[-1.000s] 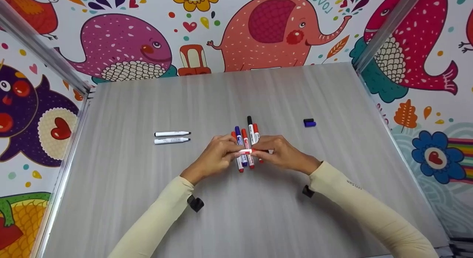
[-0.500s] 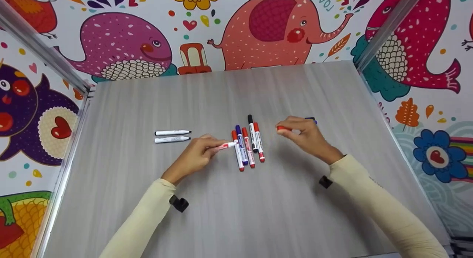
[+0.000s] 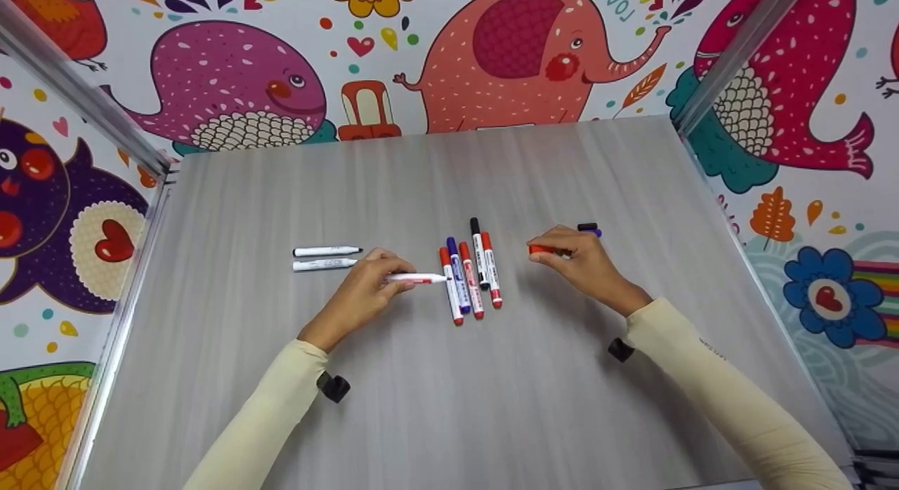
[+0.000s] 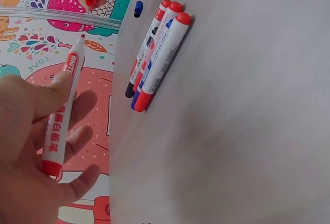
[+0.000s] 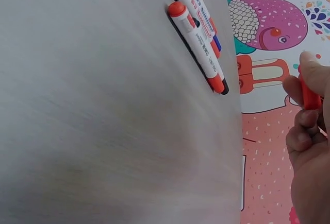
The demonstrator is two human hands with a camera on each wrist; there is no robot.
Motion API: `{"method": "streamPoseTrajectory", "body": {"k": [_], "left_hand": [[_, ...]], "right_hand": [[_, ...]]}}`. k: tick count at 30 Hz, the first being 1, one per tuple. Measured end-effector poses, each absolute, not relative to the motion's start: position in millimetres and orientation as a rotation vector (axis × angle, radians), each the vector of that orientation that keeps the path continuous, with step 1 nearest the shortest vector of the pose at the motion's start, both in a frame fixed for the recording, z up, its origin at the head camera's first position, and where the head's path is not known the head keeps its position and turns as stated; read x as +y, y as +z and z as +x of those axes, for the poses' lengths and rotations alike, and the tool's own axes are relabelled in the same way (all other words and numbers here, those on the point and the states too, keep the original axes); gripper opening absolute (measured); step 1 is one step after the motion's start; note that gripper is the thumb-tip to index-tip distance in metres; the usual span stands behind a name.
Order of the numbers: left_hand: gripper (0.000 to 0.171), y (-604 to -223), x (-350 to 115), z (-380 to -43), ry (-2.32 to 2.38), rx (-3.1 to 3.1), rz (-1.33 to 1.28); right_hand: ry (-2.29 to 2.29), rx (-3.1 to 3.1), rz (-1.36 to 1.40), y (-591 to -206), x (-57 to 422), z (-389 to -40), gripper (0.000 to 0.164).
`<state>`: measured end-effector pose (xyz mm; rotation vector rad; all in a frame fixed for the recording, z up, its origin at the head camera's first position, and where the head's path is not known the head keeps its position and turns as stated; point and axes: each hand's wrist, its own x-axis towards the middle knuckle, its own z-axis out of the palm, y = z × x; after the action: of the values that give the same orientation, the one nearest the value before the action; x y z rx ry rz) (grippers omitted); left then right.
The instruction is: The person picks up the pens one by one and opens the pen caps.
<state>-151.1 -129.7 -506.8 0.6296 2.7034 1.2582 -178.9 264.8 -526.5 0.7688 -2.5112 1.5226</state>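
Note:
My left hand point(image 3: 366, 288) holds an uncapped red whiteboard marker point(image 4: 62, 113) between thumb and fingers, left of a row of capped markers. Its bare tip points right, toward the row in the head view. To the right of that row, my right hand point(image 3: 584, 262) pinches a red marker cap point(image 5: 310, 95). The row lies on the table, with red markers point(image 3: 472, 279), a blue marker point(image 3: 456, 272) and a black marker point(image 3: 480, 250) side by side. Two uncapped white markers point(image 3: 326, 251) with dark tips lie left of my left hand.
A black cap point(image 3: 587, 226) and a blue cap point(image 3: 595, 233) lie together just beyond my right hand. The grey wood-look table point(image 3: 449, 413) is bounded by cartoon-printed wall panels point(image 3: 232, 83) at the back and both sides.
Both hands were together over the row, on the red marker. They have moved apart, the cap now off in my right hand and the marker carried left.

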Motion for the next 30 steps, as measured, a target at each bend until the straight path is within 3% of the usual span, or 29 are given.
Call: {"method": "streamPoseTrajectory", "body": {"k": [25, 30], "left_hand": [[0.015, -530, -155, -151, 1.357, 2.838, 0.760], [0.017, -535, -164, -149, 1.343, 2.871, 0.760]], "right_hand": [[1.419, -2.554, 0.808, -541, 282, -179, 0.035], [1.374, -2.587, 0.777, -541, 286, -176, 0.031]]}}
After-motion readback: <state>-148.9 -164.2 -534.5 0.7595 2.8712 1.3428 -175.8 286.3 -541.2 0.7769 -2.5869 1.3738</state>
